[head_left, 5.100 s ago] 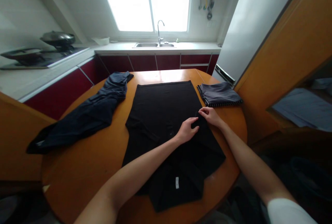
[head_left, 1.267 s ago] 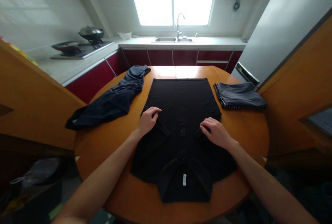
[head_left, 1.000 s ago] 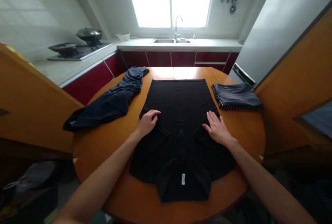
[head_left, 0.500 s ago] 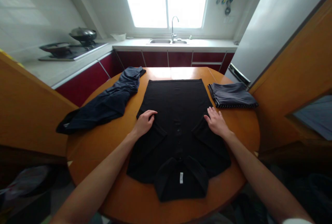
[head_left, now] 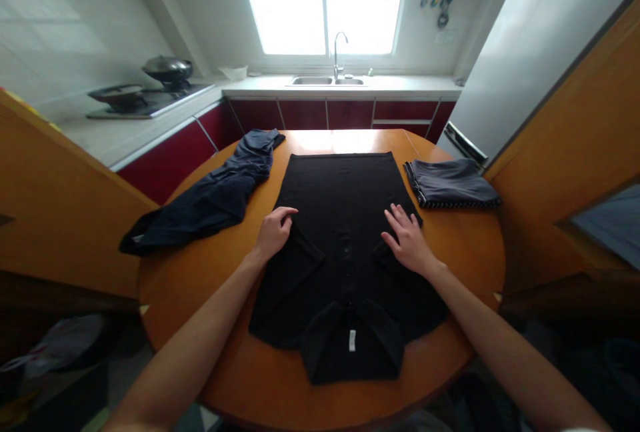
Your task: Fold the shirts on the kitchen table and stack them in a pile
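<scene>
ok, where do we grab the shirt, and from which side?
By the far hem, I'd say: left hand at its left corner, right hand at its right, both from above. The shirt lies flat, and that hem is a straight, uncovered edge. The navy garment and grey cloth sit close on either side, so a sideways approach looks tighter.

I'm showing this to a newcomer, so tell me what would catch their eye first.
Likely the black shirt on the table, left hand and right hand at its sides, collar at the near end. Next, the bright window behind the sink. Dark blue clothing lies left of the shirt, folded grey clothing right of it.
</scene>
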`<state>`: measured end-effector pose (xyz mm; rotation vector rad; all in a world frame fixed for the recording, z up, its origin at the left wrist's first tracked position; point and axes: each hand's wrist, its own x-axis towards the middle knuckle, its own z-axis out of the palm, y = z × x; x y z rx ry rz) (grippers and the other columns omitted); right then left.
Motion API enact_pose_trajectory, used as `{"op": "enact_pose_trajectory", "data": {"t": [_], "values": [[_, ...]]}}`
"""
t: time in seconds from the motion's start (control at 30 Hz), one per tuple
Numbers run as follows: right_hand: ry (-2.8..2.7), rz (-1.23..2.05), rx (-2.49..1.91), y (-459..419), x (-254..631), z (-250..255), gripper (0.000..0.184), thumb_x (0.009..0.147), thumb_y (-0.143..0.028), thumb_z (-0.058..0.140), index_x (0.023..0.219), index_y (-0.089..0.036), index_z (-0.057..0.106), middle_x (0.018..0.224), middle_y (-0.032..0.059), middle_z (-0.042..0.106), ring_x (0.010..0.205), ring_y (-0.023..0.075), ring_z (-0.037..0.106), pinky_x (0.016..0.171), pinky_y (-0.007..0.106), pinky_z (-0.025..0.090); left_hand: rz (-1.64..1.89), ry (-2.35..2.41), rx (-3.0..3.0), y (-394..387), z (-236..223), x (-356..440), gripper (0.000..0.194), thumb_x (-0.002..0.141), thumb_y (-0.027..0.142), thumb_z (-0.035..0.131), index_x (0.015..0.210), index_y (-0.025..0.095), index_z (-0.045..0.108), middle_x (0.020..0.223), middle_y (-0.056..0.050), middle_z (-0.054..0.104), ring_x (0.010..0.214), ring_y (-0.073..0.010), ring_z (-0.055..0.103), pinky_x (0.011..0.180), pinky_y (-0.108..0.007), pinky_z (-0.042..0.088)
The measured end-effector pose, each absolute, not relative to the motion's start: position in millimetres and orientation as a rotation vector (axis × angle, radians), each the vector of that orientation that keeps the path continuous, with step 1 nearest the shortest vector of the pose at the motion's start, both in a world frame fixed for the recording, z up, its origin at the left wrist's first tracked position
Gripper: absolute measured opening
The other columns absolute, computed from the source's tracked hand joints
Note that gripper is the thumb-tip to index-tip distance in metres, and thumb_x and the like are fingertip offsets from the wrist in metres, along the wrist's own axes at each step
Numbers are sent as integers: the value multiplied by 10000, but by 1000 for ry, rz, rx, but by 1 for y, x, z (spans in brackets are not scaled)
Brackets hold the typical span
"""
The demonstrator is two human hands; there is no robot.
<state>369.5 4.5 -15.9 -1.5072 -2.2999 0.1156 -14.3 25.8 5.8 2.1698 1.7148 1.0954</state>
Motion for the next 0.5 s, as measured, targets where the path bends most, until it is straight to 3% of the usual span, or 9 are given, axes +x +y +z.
{"op": "enact_pose_trajectory", "data": {"t": [0.37, 0.5], "values": [[-2499, 150, -1538, -8, 359, -15, 818, 898, -729, 446, 1562, -265, 329, 1664, 132, 151, 1527, 366, 78, 1183, 625, 130, 1081, 1694, 2181, 25, 3, -11, 280, 900, 205, 455, 1034, 196, 702, 1100, -74, 721, 1049, -244, 665, 986, -411, 513], [-2452, 150, -1508, -7, 357, -16, 822, 882, -724, 485, 1544, -252, 367, 1655, 126, 199, 1525, 354, 115, 1186, 614, 144, 1067, 1686, 2187, 24, 5, -9, 275, 900, 208, 459, 1028, 192, 702, 1101, -78, 722, 1050, -244, 667, 986, -408, 512]]}}
